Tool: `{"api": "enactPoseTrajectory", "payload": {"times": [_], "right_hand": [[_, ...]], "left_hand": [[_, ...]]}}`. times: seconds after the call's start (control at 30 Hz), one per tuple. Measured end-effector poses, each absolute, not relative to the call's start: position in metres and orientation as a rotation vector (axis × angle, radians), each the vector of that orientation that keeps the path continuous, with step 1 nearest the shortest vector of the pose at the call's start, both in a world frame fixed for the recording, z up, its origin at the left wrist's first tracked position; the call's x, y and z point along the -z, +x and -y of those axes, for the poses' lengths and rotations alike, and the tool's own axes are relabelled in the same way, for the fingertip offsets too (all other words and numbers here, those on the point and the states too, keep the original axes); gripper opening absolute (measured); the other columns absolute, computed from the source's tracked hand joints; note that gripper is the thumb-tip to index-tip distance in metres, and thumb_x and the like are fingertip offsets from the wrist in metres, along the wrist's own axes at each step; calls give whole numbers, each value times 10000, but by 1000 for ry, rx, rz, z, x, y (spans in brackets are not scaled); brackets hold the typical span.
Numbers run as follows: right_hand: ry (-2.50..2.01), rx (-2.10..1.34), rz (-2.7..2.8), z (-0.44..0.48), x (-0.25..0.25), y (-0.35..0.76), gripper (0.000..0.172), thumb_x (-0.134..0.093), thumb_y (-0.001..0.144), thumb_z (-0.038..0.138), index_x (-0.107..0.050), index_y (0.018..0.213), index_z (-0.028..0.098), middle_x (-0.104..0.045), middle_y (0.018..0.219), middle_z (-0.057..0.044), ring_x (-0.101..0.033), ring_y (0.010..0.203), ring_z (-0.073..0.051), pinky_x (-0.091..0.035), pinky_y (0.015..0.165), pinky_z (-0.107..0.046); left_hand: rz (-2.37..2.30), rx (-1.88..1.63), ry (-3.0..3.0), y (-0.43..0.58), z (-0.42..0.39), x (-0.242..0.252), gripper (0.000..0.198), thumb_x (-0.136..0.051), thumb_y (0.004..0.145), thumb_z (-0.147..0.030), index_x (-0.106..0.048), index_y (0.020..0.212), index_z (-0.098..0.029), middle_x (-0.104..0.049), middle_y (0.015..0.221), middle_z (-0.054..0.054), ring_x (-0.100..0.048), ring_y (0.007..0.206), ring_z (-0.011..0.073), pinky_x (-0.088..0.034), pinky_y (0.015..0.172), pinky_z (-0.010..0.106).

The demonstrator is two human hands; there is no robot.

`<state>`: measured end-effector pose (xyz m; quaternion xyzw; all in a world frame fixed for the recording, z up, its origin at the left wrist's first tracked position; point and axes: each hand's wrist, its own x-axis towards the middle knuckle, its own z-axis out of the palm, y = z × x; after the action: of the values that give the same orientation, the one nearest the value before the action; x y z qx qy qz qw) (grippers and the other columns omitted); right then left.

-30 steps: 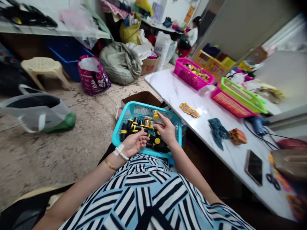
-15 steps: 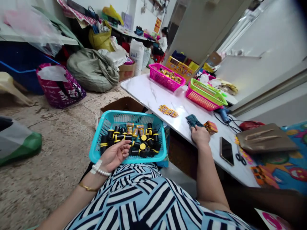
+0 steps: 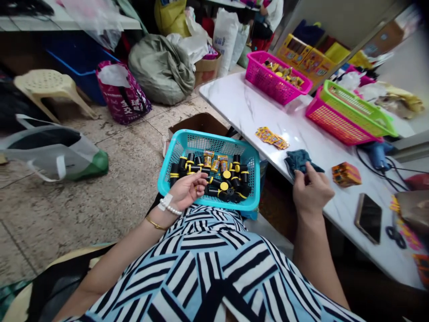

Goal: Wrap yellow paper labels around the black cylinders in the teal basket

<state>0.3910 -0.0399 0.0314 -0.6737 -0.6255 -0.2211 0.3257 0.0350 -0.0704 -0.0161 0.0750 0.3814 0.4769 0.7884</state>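
Note:
A turquoise plastic basket point(image 3: 163, 179) rests at my lap, holding several black cylinders with yellow ends point(image 3: 214, 192). A few of them carry orange picture labels point(image 3: 215, 165). My left hand point(image 3: 189, 190) lies palm up over the basket's near left side, its fingers curled loosely together with nothing visible in them. On the white table, a dark teal cloth point(image 3: 298, 160) lies crumpled. My right hand point(image 3: 313, 190) has its thumb and forefinger closed at the cloth's near edge. Orange-yellow labels point(image 3: 271, 137) are fanned out beyond the cloth, and a label stack point(image 3: 346, 174) stands right of it.
A pink basket point(image 3: 273, 87) of labelled pieces stands far back on the marble-patterned table point(image 3: 231, 100). Nested pink and green baskets point(image 3: 348, 116) sit further right. A phone point(image 3: 368, 218) and scissors point(image 3: 395, 236) lie near the right edge. Bags point(image 3: 161, 69) and a stool point(image 3: 47, 85) occupy the floor.
The view has tilted down and swung left, so things sit further right. My right hand has drawn back slightly and now meets the cloth at its near edge. My left hand stays over the basket.

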Motion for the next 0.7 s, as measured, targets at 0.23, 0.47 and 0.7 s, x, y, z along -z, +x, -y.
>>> {"api": "enactPoseTrajectory", "payload": {"times": [0.23, 0.47, 0.7], "right_hand": [[-1492, -12, 2497, 43, -15, 251, 243, -546, 936, 375, -702, 865, 204, -694, 881, -70, -641, 843, -184, -454, 710, -266], [-1507, -169, 2942, 21, 25, 181, 259, -385, 958, 165, -577, 1130, 137, -708, 1006, -148, -676, 896, -253, -471, 724, -322], [-1443, -187, 2880, 10, -1, 220, 239, -509, 953, 348, -619, 1132, 235, -697, 1129, -49, -659, 986, -187, -473, 767, -257]], "left_hand": [[-889, -1172, 220, 26, 67, 11, 155, -675, 851, -205, -645, 749, -93, -603, 580, 8, -500, 427, 53, -367, 408, 161], [-924, -1193, 249, 25, 67, 12, 161, -711, 833, -240, -649, 789, -98, -611, 604, 6, -500, 433, 43, -374, 423, 147], [-957, -1181, 224, 25, 67, 16, 122, -646, 859, -176, -650, 770, -92, -597, 589, 13, -502, 439, 54, -368, 410, 146]]}}
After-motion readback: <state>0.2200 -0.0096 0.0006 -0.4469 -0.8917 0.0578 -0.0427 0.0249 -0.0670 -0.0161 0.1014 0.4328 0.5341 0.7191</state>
